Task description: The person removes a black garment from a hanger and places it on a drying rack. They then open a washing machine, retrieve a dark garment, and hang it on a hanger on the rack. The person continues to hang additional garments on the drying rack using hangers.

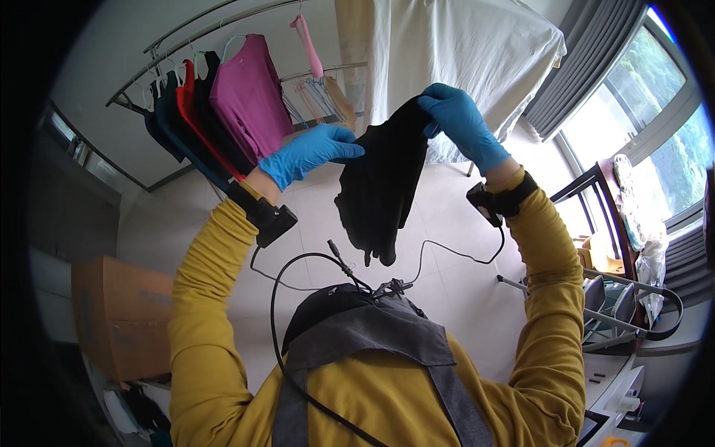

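A black cloth garment (385,173) hangs in the air in front of me, its lower end loose above the floor. My left hand (314,154), in a blue glove, pinches its left edge between thumb and fingers. Higher up, my right hand (461,122), gloved the same way, grips the garment's top right corner. The garment's exact kind cannot be told from its folds. Both wrists carry a black strapped device with a thin cable.
At the upper left, a metal clothes rack (223,23) bears several garments, including a purple long-sleeved top (246,95), and a pink hanger (307,44). A white cloth (458,50) drapes a table ahead. A cardboard box (123,318) stands left, a folded step ladder (611,313) right. A black cable (275,313) loops before my chest.
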`<state>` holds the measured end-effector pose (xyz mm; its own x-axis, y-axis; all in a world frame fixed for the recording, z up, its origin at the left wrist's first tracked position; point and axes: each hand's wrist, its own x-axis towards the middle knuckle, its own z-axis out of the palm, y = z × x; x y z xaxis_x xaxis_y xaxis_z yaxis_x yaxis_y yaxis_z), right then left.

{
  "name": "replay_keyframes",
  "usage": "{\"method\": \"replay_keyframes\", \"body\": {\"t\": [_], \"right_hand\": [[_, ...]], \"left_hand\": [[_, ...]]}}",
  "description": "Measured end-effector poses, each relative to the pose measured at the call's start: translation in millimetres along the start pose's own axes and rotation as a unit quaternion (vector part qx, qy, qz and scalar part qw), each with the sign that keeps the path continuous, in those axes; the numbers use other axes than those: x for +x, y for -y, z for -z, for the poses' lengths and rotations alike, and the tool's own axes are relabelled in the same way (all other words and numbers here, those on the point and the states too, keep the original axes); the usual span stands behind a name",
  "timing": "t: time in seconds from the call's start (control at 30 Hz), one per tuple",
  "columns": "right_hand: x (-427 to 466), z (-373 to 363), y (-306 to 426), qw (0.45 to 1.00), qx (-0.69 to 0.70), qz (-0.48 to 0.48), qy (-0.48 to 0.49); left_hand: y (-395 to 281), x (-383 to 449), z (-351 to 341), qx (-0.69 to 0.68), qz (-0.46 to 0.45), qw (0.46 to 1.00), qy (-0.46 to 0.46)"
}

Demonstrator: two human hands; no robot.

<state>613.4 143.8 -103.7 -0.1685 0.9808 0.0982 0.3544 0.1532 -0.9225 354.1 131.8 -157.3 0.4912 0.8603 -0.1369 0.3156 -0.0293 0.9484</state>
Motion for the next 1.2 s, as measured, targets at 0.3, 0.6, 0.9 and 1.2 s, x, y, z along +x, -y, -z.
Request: {"method": "replay_keyframes", "body": {"t": [0.3, 0.6, 0.9, 1.2], "right_hand": [[28.3, -10.3, 20.7, 0.997, -0.014, 0.081, 0.014], [48.6, -76.9, 50.6, 0.96, -0.175, 0.214, 0.037], [63.4, -44.6, 15.2, 0.978, -0.015, 0.118, 0.173], [45.6, -26.0, -184.9, 0.933, 0.015, -0.248, 0.26]], "left_hand": [[95.2, 46.2, -9.0, 0.112, -0.255, 0.954, 0.109], [62.6, 43.4, -45.8, 0.164, -0.15, 0.957, 0.188], [70.6, 17.6, 3.4, 0.375, -0.267, 0.887, -0.036], [126.2, -49.6, 93.9, 0.603, -0.263, 0.705, -0.264]]}}
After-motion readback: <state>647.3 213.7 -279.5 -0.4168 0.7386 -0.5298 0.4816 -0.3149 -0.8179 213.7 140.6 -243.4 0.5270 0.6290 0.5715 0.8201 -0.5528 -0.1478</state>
